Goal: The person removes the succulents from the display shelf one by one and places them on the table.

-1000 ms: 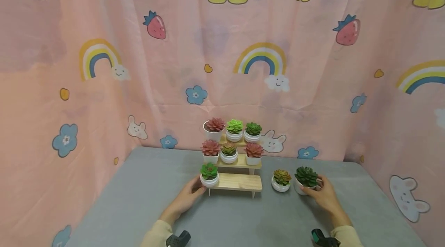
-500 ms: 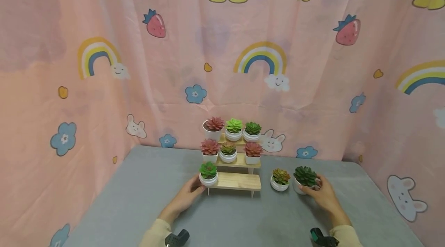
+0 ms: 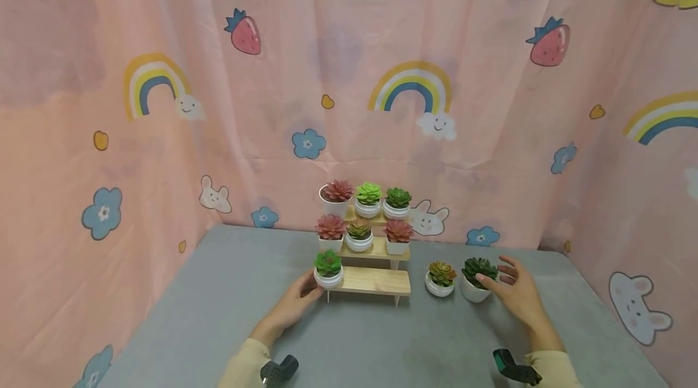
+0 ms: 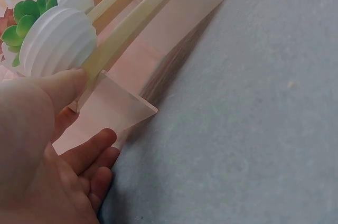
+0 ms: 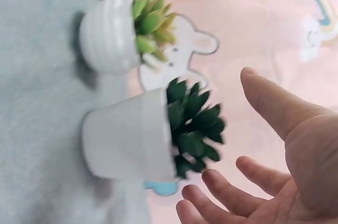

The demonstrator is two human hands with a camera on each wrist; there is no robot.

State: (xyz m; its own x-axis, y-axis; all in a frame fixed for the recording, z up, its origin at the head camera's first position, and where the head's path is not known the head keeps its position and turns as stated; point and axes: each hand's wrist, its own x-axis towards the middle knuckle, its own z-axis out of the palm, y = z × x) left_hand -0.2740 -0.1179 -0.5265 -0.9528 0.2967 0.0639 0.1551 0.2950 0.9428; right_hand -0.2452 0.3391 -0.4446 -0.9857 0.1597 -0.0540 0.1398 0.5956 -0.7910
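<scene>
My left hand (image 3: 292, 304) is at the left end of the lowest step of a wooden three-step plant stand (image 3: 376, 280). In the left wrist view, its thumb and forefinger pinch the step's edge (image 4: 138, 22) beside a white ribbed pot with a bright green succulent (image 4: 59, 44). The other fingers are loosely bent near a translucent leg. Right of the stand, a dark green succulent in a white pot (image 3: 475, 288) stands upright on the table. My right hand (image 3: 520, 297) is spread just beside and above it, holding nothing; the right wrist view shows fingers apart from the pot (image 5: 129, 134).
A yellow-green succulent in a round white pot (image 3: 440, 280) stands between the stand and the dark green one. Several potted succulents fill the two upper steps, including a red one (image 3: 336, 197) at the top left. A pink printed curtain (image 3: 305, 85) hangs behind the grey table (image 3: 234, 279).
My right hand has let go of the dark green succulent's pot and drawn slightly up and right, fingers spreading. The left hand keeps its place at the stand.
</scene>
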